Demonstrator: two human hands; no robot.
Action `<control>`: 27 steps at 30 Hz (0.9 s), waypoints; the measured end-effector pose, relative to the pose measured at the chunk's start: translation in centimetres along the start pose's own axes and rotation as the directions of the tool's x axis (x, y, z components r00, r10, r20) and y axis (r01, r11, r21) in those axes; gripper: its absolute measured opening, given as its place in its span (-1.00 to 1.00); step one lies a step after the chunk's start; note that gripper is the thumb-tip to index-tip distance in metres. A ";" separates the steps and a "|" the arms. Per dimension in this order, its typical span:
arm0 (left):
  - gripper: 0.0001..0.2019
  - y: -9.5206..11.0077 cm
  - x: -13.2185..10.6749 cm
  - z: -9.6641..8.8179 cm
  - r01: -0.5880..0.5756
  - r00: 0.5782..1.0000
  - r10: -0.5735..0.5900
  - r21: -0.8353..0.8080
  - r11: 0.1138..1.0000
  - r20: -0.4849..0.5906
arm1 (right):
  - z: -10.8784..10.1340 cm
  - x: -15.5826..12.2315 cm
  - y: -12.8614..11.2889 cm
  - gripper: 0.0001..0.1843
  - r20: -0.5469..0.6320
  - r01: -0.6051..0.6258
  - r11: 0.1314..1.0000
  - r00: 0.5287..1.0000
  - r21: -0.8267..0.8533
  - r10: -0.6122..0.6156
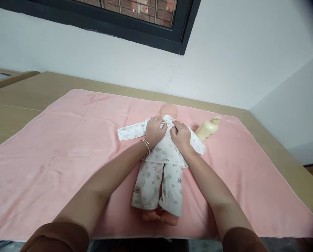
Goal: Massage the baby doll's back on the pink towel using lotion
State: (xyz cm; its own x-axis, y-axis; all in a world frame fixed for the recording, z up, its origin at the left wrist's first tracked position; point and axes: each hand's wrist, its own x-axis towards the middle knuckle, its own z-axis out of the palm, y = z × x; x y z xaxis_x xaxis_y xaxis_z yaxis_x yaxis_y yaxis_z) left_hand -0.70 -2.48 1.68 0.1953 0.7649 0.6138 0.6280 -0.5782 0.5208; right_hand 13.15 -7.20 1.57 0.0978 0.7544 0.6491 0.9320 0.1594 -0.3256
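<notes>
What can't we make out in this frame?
All in the head view:
- Doll's face: no features readable; only the smooth head shows.
- Doll's hands: none visible; sleeves cover the arms.
- Grip of left hand and right hand on the shirt: fingertips hidden by the hands and fabric.
- Bottle: lettering too small; base behind a sleeve.
- Window: cut off by top edge.

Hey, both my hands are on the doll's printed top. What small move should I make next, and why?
I'd probably ease the cloth flat, drawing your left hand and right hand gently apart. Both rest high on the printed top, just below the doll's head, and the fabric looks bunched into a fold between them.
</notes>
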 end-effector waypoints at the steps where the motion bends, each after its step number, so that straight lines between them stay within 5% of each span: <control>1: -0.87 0.0 0.0 -0.1 0.004 1.000 -0.004 0.000 1.000 0.004 | 0.0 0.0 0.0 -0.60 -0.001 -0.001 1.000 1.000 -0.003 0.001; 9: -0.85 -0.1 0.0 0.1 0.045 0.999 -0.045 0.030 0.999 0.002 | 0.1 0.3 0.1 -0.55 0.090 -0.076 0.997 0.993 -0.014 0.077; 15: -0.72 -0.5 0.3 0.4 0.042 0.995 -0.043 0.007 0.999 0.089 | 0.8 1.0 1.4 -0.46 0.208 0.019 0.999 0.978 0.035 -0.026; 20: -0.75 -0.5 0.3 0.1 0.006 0.995 -0.001 -0.052 0.999 0.096 | 0.9 0.8 1.6 -0.50 0.148 0.102 0.992 0.982 0.080 -0.113; 24: -0.82 -0.5 0.1 0.0 0.005 0.999 -0.004 -0.040 0.999 0.036 | 0.7 0.2 1.0 -0.61 0.043 0.037 0.995 0.998 0.089 -0.041; 27: -0.80 -0.5 0.1 0.1 0.011 0.999 -0.009 -0.039 0.999 0.035 | 0.6 0.3 0.9 -0.59 0.070 -0.002 0.996 0.998 0.089 -0.004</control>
State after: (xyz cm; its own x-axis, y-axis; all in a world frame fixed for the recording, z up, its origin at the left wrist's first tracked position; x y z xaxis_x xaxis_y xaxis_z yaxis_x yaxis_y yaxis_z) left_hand -0.92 -2.06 1.41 0.2158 0.7798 0.5876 0.6001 -0.5806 0.5502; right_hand 13.81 -6.47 1.04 0.0692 0.7966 0.6005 0.8971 0.2136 -0.3868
